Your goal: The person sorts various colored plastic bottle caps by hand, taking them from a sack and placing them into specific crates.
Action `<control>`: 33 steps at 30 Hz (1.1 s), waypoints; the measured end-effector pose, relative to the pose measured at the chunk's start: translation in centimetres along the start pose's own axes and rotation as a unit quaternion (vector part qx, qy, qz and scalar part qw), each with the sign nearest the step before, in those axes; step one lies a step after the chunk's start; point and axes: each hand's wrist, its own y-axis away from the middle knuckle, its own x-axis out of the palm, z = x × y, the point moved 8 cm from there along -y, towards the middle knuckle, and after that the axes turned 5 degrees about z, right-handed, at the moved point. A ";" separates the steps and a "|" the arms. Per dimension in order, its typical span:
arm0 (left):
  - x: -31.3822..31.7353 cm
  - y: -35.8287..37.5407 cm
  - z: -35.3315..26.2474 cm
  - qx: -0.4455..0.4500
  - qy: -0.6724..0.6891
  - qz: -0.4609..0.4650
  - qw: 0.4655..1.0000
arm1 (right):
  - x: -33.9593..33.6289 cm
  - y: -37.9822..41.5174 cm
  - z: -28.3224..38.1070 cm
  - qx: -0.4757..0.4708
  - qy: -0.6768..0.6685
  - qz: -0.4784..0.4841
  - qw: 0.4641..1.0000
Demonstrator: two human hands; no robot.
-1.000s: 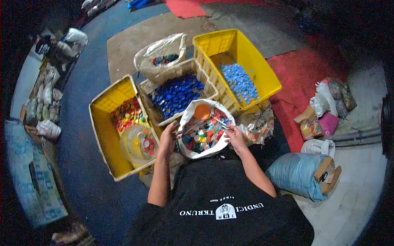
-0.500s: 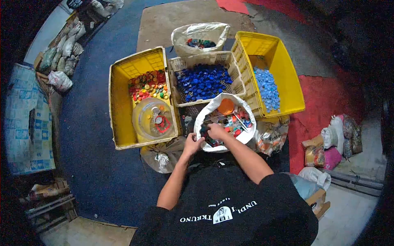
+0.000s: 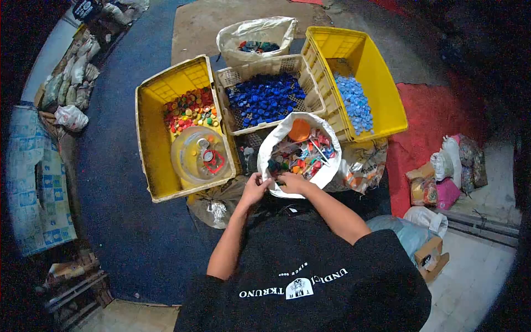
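Observation:
My left hand (image 3: pixel 256 187) is closed on the left front rim of a white sack (image 3: pixel 330 175). Inside the sack lie mixed coloured plastic pieces, an orange disc (image 3: pixel 299 130) and white sticks. My right hand (image 3: pixel 292 183) reaches over the sack's front edge, its fingers bent down among the pieces; whether they hold anything is too small to tell. Behind the sack stands a white crate (image 3: pixel 237 126) of dark blue caps (image 3: pixel 266 98). A yellow crate (image 3: pixel 149 133) at the left holds red, yellow and green caps and a clear round container (image 3: pixel 191 157).
At the right a yellow crate (image 3: pixel 384 94) holds light blue caps (image 3: pixel 354 103). Another white sack (image 3: pixel 228 41) with dark pieces stands at the back. Filled bags (image 3: pixel 448 193) and an open cardboard box (image 3: pixel 428 258) are on the right; more bags (image 3: pixel 72 118) line the left.
My right hand has drawn back toward the sack's front edge, closer to my left hand. The whole view has shifted, so the crates appear slightly higher and further left.

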 end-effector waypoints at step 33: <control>17.8 -8.3 -7.7 0.160 -0.581 0.156 0.783 | -8.8 18.2 -7.1 -0.068 -0.743 -0.433 0.506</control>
